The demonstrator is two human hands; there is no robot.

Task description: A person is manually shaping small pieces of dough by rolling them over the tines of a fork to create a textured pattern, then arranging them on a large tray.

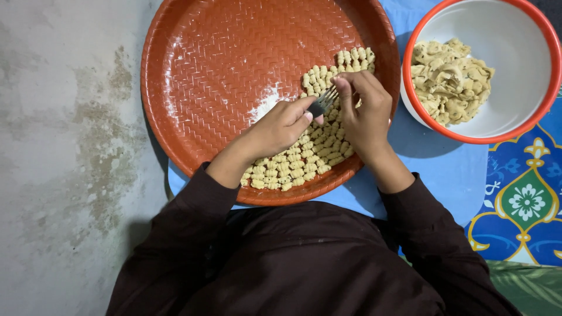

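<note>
Already the left hand [281, 126] is gripping a fork [323, 103] over the tray [193, 70], while the right hand [364, 108] is pinching dough against its tines. Crowded pieces [293, 167] are lying just beside; a slip could be squashing them.

A white bowl [515, 70] with a red rim stands at the upper right and holds a lump of pale, speckled dough [449, 81] against its left wall. The bowl rests on a plain light-blue cloth [445, 169], which lies over a patterned mat [524, 202] of dark blue with yellow outlines and a green panel bearing a white flower. A strip of green leaf-patterned fabric [530, 287] shows at the lower right corner. To the left lies a grey, stained concrete floor [64, 158]. Dark brown sleeves [175, 246] and garment fill the lower centre.
</note>
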